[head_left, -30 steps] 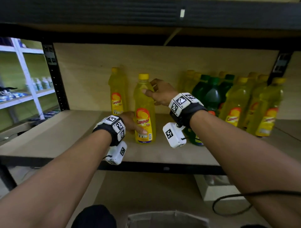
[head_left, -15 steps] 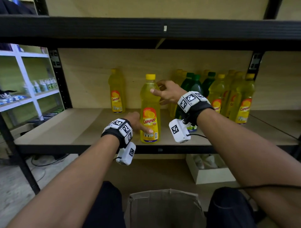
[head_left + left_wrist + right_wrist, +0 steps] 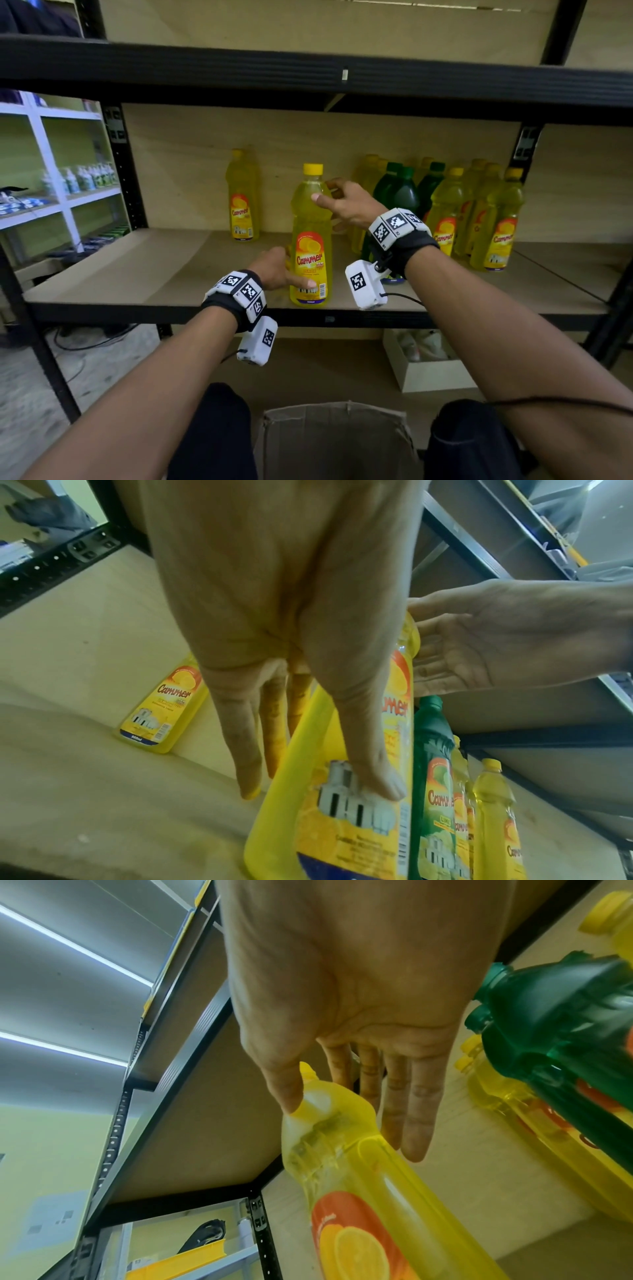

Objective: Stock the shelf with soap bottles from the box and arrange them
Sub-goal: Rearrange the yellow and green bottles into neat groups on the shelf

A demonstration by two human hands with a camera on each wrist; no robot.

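Note:
A yellow Cammer soap bottle (image 3: 310, 240) stands upright near the front edge of the wooden shelf (image 3: 137, 267). My left hand (image 3: 284, 270) holds its lower part, with the thumb across the label and the fingers behind the bottle (image 3: 342, 831). My right hand (image 3: 329, 195) is at the bottle's shoulder. Its thumb tip touches the yellow bottle (image 3: 359, 1191) and its fingers (image 3: 414, 1123) lie straight behind it. A brown cardboard box (image 3: 337, 442) sits below between my knees; its inside is dark.
Another yellow bottle (image 3: 241, 202) stands alone at the back wall. To the right is a cluster of green bottles (image 3: 397, 192) and yellow bottles (image 3: 496, 222). A black beam (image 3: 308, 75) runs overhead. A white box (image 3: 431, 373) lies under the shelf. Bare board extends left.
The view has pulled back and down, bringing the cardboard box into sight. Both hands stay on the standing yellow bottle, and the right hand's fingers have loosened at its shoulder.

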